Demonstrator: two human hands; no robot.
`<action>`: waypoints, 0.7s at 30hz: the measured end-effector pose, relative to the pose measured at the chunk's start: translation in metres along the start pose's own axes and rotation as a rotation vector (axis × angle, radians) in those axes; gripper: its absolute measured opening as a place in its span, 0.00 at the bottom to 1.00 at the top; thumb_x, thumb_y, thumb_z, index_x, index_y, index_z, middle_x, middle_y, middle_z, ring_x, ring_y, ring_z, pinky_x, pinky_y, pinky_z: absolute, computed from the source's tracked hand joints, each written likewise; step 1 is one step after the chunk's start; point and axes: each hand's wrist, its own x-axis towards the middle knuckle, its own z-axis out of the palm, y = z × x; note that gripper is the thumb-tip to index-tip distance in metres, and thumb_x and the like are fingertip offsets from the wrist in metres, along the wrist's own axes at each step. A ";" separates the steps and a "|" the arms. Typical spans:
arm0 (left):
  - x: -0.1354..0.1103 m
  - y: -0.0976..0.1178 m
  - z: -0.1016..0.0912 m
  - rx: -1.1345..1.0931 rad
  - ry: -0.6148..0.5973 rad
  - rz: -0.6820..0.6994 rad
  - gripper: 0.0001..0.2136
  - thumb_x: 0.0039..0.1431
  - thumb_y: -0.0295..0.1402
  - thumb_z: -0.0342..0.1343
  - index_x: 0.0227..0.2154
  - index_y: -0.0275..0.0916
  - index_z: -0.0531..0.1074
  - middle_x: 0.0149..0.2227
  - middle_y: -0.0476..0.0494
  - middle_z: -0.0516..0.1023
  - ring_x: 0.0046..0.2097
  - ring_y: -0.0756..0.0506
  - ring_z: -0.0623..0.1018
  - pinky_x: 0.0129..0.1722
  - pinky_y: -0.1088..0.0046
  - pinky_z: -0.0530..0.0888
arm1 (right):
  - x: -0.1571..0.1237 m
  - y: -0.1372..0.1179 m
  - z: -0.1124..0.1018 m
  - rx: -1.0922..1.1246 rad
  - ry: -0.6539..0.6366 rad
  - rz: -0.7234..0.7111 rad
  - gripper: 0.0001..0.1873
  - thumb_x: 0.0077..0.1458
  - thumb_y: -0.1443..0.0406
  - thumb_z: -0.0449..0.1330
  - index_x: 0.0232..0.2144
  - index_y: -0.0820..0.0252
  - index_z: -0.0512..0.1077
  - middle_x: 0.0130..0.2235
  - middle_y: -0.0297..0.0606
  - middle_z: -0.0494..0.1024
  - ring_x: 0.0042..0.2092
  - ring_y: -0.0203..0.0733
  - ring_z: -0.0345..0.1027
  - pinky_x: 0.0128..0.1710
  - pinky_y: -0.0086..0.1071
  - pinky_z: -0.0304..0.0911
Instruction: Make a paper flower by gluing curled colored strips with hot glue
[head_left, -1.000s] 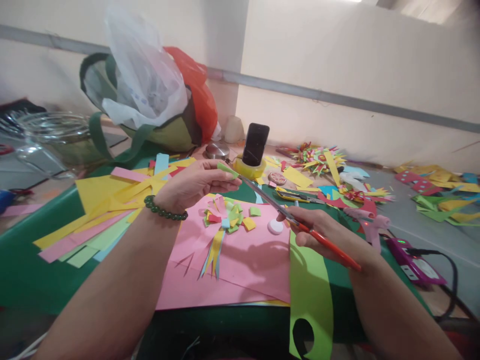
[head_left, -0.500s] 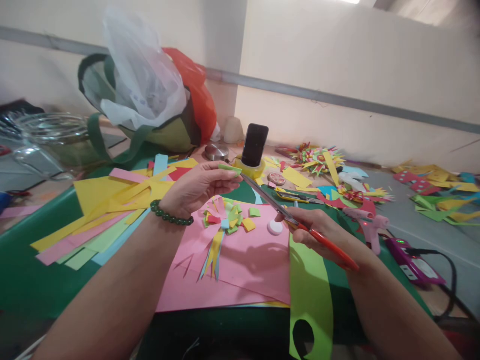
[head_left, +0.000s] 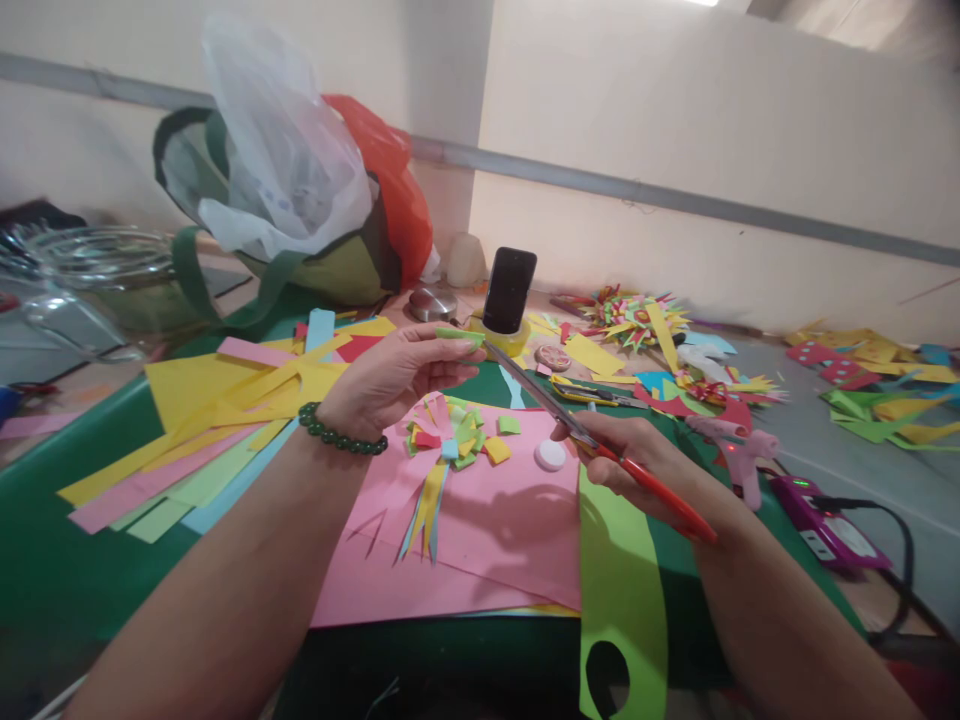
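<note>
Between the thumb and fingers of my left hand (head_left: pixel 409 372) is a small green paper piece (head_left: pixel 459 337). My right hand (head_left: pixel 626 450) grips red-handled scissors (head_left: pixel 652 497), whose blades point up and left, with the tip close to the green paper. Whether the blades touch it I cannot tell. Below my hands, a paper flower (head_left: pixel 448 440) of several colours with hanging ribbon tails lies on a pink sheet (head_left: pixel 480 550). Loose green (head_left: pixel 509 425) and yellow squares (head_left: pixel 497 450) sit to its right, with a white round disc (head_left: pixel 550 456) beyond them.
Coloured paper strips (head_left: pixel 217 440) lie at the left. A phone (head_left: pixel 511 290) leans upright in a yellow tape roll (head_left: pixel 504 338). At the right are a pink glue gun (head_left: pixel 739 450) and a purple power strip (head_left: pixel 825 525). A green cut sheet (head_left: pixel 621 570) overhangs the front edge.
Both hands stay almost in the same place, still holding the green paper and the scissors. The view has shifted very slightly.
</note>
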 end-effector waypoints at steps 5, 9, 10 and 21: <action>0.000 0.001 0.000 -0.011 0.006 0.004 0.02 0.50 0.24 0.66 0.25 0.35 0.79 0.28 0.46 0.82 0.27 0.54 0.77 0.33 0.80 0.76 | -0.001 0.001 0.000 0.006 0.015 -0.012 0.36 0.54 0.35 0.53 0.43 0.61 0.73 0.24 0.28 0.59 0.25 0.33 0.48 0.24 0.28 0.47; 0.001 0.000 -0.002 0.005 -0.008 0.009 0.02 0.49 0.25 0.67 0.25 0.36 0.79 0.28 0.46 0.82 0.26 0.55 0.76 0.31 0.81 0.75 | -0.001 0.000 0.000 0.007 -0.010 -0.016 0.38 0.53 0.35 0.52 0.44 0.60 0.73 0.24 0.28 0.59 0.26 0.33 0.47 0.24 0.28 0.47; 0.002 -0.001 -0.002 0.013 -0.010 0.009 0.02 0.48 0.26 0.68 0.25 0.36 0.80 0.28 0.46 0.82 0.26 0.55 0.76 0.31 0.81 0.75 | -0.001 0.000 0.000 0.007 -0.008 -0.010 0.38 0.53 0.34 0.52 0.44 0.60 0.73 0.24 0.28 0.59 0.25 0.33 0.47 0.24 0.28 0.47; 0.001 -0.001 -0.002 0.021 0.010 0.029 0.04 0.47 0.28 0.69 0.25 0.37 0.79 0.29 0.46 0.83 0.28 0.53 0.78 0.33 0.78 0.76 | 0.000 0.000 0.002 0.002 0.002 0.032 0.33 0.54 0.37 0.54 0.38 0.60 0.74 0.24 0.30 0.59 0.26 0.33 0.48 0.24 0.28 0.48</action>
